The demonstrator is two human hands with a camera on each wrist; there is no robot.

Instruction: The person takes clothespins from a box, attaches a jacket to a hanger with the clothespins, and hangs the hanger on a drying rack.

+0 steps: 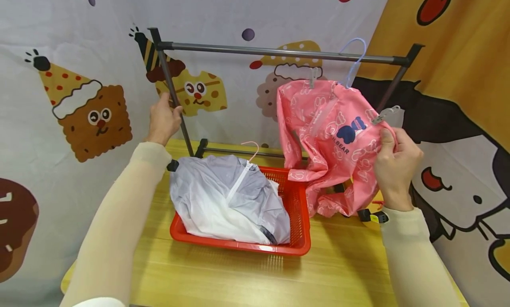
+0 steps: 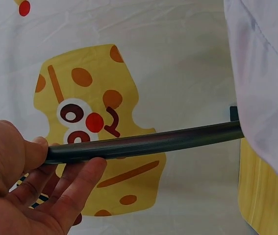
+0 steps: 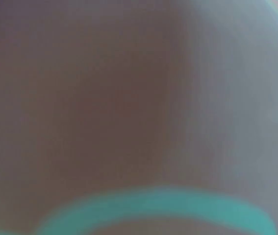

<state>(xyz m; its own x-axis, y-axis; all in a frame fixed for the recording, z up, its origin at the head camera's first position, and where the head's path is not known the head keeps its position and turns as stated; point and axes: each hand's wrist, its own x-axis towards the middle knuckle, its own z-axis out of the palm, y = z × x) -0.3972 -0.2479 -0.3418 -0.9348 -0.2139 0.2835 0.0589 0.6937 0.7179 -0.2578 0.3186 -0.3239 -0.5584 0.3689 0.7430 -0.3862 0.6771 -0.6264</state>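
Observation:
A pink jacket [image 1: 338, 134] with a bear print hangs from a light-blue hanger [image 1: 352, 61] hooked over the rack's top bar. My right hand [image 1: 398, 165] pinches the jacket's edge at its right side, below a grey clip [image 1: 385, 115]. Another clip [image 1: 313, 78] sits at its opposite shoulder. My left hand [image 1: 164, 117] holds the left upright [image 2: 143, 145] of the dark metal clothes rack [image 1: 259, 51], thumb on one side and fingers on the other. Blurred material fills the right wrist view, hiding the right fingers there.
Below the rack, a red plastic basket [image 1: 299, 236] stands on the wooden table [image 1: 223, 276]. A grey-and-white zipped jacket [image 1: 223, 201] with a pink hanger [image 1: 253, 150] lies in it. A cartoon-printed curtain [image 1: 99, 15] hangs behind.

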